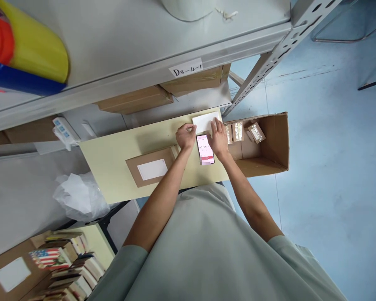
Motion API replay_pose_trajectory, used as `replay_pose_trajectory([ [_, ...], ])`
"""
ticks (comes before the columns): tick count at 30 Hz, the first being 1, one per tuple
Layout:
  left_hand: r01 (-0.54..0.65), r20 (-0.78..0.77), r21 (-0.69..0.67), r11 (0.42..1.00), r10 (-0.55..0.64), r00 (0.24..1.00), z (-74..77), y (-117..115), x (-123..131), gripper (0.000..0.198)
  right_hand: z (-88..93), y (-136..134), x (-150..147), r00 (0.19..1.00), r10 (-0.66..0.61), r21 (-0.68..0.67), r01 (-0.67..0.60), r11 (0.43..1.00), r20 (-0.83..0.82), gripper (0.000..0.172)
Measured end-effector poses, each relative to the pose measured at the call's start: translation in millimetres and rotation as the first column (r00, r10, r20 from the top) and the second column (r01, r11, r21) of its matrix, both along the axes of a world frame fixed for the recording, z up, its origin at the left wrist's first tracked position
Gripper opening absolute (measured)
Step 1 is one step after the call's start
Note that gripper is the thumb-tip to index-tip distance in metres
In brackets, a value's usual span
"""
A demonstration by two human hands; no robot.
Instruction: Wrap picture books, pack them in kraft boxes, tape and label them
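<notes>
A white sheet of paper (pixel 204 121) lies at the far edge of a pale yellow board (pixel 113 154). My left hand (pixel 186 136) rests on the board with its fingertips on the sheet's near left corner. My right hand (pixel 219 136) lies flat on the sheet's right end, fingers spread. Between my hands a phone (pixel 205 149) lies face up with a pink timer screen. A flat brown parcel (pixel 151 166) with a white label sits on the board, just left of my left forearm.
An open cardboard box (pixel 269 142) holding small wrapped packets lies to the right on the blue floor. Grey metal shelving (pixel 188 58) labelled D3-4-1 stands ahead with brown boxes beneath. A white plastic bag (pixel 78 194) and a box of books (pixel 65 263) are at lower left.
</notes>
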State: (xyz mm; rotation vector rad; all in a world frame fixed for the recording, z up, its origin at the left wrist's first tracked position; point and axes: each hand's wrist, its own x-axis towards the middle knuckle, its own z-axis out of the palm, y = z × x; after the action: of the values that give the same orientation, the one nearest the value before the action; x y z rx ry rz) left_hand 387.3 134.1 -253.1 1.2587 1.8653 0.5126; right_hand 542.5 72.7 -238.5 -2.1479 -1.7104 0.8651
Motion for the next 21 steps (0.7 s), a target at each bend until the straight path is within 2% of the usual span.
replay_pose_trajectory([
  [3,-0.022,-0.109,0.063,0.998,0.029,0.994,10.3,-2,3,0.016,1.2,0,-4,0.999,0.038,0.011,-0.038,0.999,-0.021,0.055],
  [10,0.063,-0.173,0.067,0.996,-0.051,0.984,31.0,-5,12,0.017,8.8,8,-20,0.990,0.091,0.018,-0.090,0.996,-0.107,0.049],
  [15,0.107,-0.160,0.067,0.992,-0.095,0.983,34.4,-7,15,0.018,12.8,13,-29,0.983,0.027,0.018,-0.024,1.000,-0.180,0.043],
  [21,0.122,-0.112,0.075,0.990,-0.113,0.987,30.4,-5,17,0.021,8.7,19,-34,0.966,-0.045,0.022,0.053,0.998,-0.255,0.039],
])
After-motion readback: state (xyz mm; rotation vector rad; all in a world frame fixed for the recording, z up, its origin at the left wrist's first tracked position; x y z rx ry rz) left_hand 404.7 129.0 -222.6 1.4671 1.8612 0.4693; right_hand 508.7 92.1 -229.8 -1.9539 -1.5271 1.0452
